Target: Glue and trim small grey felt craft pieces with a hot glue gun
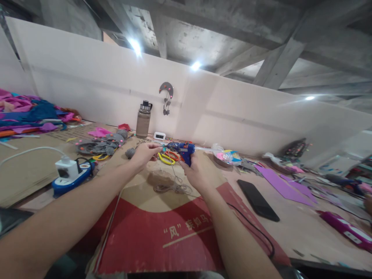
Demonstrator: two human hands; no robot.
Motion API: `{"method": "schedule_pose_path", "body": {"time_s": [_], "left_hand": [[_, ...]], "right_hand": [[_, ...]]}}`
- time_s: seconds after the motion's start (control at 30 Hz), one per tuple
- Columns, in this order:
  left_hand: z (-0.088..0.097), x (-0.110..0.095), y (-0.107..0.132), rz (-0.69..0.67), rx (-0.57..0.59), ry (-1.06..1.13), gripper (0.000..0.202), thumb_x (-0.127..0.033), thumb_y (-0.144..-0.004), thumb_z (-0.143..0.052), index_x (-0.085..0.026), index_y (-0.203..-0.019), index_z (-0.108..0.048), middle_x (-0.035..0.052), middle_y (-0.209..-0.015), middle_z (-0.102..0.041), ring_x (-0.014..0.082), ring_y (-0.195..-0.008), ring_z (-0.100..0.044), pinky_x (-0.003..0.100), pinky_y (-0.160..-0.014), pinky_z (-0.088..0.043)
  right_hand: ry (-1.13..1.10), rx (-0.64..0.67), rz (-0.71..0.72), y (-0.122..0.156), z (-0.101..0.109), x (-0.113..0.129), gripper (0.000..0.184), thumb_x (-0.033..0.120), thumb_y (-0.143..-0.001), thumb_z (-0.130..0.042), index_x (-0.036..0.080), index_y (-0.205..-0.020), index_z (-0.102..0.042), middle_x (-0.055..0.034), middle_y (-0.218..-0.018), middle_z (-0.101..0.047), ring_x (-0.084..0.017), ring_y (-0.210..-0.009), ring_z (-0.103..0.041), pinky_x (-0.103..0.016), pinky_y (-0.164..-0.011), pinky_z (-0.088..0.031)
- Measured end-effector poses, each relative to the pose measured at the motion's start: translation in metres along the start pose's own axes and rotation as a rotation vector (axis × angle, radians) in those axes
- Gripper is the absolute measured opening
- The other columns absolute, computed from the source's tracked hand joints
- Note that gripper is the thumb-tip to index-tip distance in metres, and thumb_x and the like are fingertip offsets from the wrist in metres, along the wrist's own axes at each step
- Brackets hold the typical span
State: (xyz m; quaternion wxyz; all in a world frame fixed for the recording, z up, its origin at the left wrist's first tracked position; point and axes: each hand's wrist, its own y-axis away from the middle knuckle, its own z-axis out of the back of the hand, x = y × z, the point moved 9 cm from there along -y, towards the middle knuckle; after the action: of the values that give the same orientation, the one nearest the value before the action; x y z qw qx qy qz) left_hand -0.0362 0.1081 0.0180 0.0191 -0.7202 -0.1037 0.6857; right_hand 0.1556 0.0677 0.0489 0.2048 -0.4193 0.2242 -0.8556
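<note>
Glue gun (188, 149), blue, is in the middle, held up over the table with its tip pointing left. Far to the left is a big messy pile of cloth (31, 110) in pink, blue and purple. Next to that side, nearer the front, a white plug (66, 168) sits in a blue power strip (68, 187). Then come grey felt pieces (107, 145) with little pink dots, and a small grey ball (130, 153). The left hand (147, 153) is next. Its thumb and pointing finger are close together near the gun's tip, but I cannot tell if they pinch anything. Behind is a tall bottle (143, 122), and beside it a small white clock (159, 135). A grey moon (166, 90) hangs on the wall. Under the gun are yellow handles (166, 159), red handles (174, 155) and some looped string (171, 188) on a red and tan board (145, 236). The right hand (194, 169) has its fingers wrapped around the gun's handle. A clear stick (203, 148) pokes out of the gun's back. Over to the right lie a black phone (257, 199), purple sheets (281, 185) and a bright pink tool (345, 228).
</note>
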Motion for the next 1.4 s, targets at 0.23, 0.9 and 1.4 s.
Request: {"method": "schedule_pose_path", "body": {"time_s": [0.23, 0.9, 1.4], "left_hand": [[0.000, 0.000, -0.001, -0.009, 0.008, -0.015, 0.025, -0.032, -0.057, -0.075, -0.013, -0.071, -0.065, 0.0003, -0.060, -0.058, 0.0071, -0.049, -0.048, 0.019, -0.045, -0.039], [0.000, -0.004, 0.001, -0.020, 0.005, -0.032, 0.022, -0.031, -0.057, -0.074, -0.013, -0.068, -0.066, 0.0005, -0.060, -0.058, 0.0073, -0.050, -0.048, 0.020, -0.045, -0.039], [0.005, -0.007, 0.002, -0.009, -0.045, -0.034, 0.013, -0.024, -0.063, -0.070, -0.014, -0.068, -0.064, -0.0006, -0.058, -0.057, 0.0066, -0.046, -0.047, 0.019, -0.045, -0.038]], "right_hand": [[0.133, 0.008, 0.020, 0.002, 0.013, 0.027, 0.018, 0.022, -0.074, -0.056, 0.018, -0.092, -0.053, -0.0099, -0.081, -0.064, -0.021, -0.069, -0.058, -0.029, -0.061, -0.042], [0.127, 0.016, 0.030, 0.002, 0.010, 0.024, 0.021, 0.021, -0.076, -0.053, 0.017, -0.097, -0.053, -0.0100, -0.086, -0.064, -0.022, -0.074, -0.058, -0.029, -0.065, -0.042], [-0.063, 0.015, -0.046, 0.002, 0.002, 0.002, 0.021, 0.031, -0.076, -0.053, 0.019, -0.093, -0.051, -0.0054, -0.076, -0.061, -0.019, -0.068, -0.057, -0.030, -0.062, -0.044]]}}
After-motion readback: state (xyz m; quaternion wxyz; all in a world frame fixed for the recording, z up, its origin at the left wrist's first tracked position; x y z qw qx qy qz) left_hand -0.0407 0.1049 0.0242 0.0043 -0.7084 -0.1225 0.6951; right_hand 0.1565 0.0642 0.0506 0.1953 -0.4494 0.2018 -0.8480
